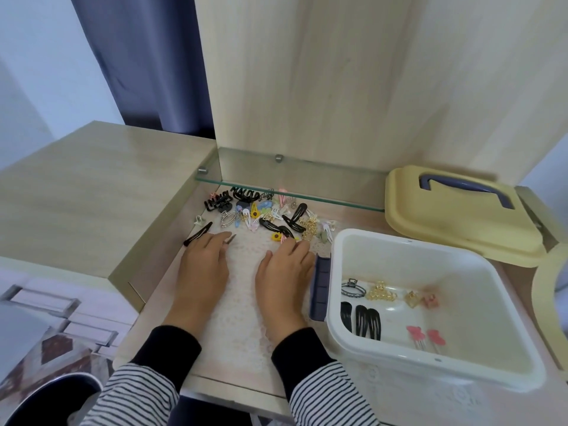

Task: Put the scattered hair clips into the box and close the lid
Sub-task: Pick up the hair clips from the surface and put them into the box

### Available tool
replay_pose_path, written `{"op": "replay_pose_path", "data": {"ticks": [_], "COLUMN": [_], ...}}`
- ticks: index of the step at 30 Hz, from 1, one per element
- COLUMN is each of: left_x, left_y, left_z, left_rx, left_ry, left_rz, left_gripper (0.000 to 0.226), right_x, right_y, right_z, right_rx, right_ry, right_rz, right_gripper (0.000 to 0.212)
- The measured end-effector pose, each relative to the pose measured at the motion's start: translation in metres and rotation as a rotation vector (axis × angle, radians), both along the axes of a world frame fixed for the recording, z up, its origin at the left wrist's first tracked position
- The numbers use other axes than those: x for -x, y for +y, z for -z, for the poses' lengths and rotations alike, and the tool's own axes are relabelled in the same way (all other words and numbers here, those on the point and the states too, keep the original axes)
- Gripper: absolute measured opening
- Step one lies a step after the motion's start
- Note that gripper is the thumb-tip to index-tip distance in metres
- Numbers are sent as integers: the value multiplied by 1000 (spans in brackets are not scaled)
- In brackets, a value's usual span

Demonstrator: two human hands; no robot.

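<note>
A pile of scattered hair clips (261,215) lies on a lace mat under a glass shelf. One long black clip (198,234) lies apart at the left. The open white box (408,299) at the right holds several clips. Its yellow lid (455,216) with a blue handle lies behind it. My left hand (204,265) pinches a small dark clip (230,239) at its fingertips, just right of the long black clip. My right hand (284,269) rests flat, fingertips touching clips at the pile's near edge beside a yellow flower clip (276,237).
The glass shelf (289,192) overhangs the far part of the pile. A raised wooden desktop (92,192) borders the left side. The box's blue latch (321,287) sticks out toward my right hand. A dark stool (49,398) stands at the lower left.
</note>
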State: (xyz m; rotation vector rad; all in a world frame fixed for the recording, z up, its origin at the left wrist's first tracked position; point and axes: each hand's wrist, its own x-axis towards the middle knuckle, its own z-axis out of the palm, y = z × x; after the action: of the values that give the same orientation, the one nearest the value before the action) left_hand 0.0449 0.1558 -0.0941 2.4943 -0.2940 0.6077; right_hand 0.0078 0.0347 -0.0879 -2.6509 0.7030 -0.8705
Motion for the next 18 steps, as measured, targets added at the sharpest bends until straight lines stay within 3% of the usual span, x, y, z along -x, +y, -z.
{"op": "replay_pose_path", "data": {"ticks": [6,18], "left_x": [4,15], "left_y": [-1,-5], "left_z": [-4,-17], "left_rx": [-22,173], "left_ry": [19,-33], "left_rz": [-3,22], "left_gripper": [52,34], "right_x": [1,-5], "right_y": [0,0], "right_z": [-4,2], "right_rx": [-29,-138], "right_ry": [-64,-32], "right_rz": [22,16], "right_gripper": [39,31]}}
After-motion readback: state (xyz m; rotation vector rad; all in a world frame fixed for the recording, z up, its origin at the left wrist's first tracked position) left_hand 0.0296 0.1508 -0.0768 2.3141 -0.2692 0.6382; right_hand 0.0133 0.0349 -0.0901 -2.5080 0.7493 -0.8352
